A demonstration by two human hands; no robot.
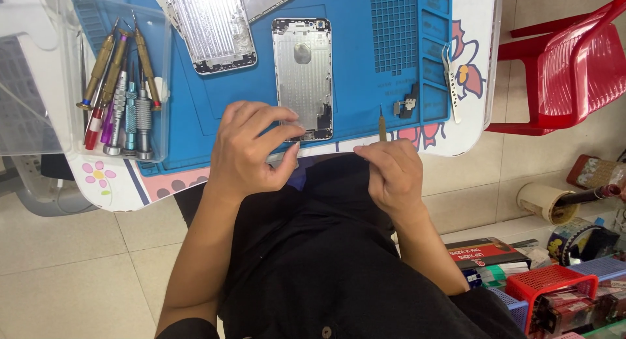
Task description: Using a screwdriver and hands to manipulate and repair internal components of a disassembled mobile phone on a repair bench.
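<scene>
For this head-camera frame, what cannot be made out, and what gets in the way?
- Lower end of the silver phone housing: hidden under the left hand.
- What the left fingers pinch at the mat edge: too small, mostly covered.
- Tool in the right hand: only the thin tip shows; the fist hides the handle.
- Second housing: top cut off by the frame edge, washed out by glare.
- Small dark parts on the blue mat: too small to identify.

1. A small white table [471,65] with flower prints carries the work.
2. A blue work mat [365,71] covers most of its top, reaching the near edge.
3. A clear plastic tray [163,58] of screwdrivers sits at the left edge.
4. A pale strip-shaped tool [451,84] lies at the right edge, overlapping the mat's rim.
</scene>
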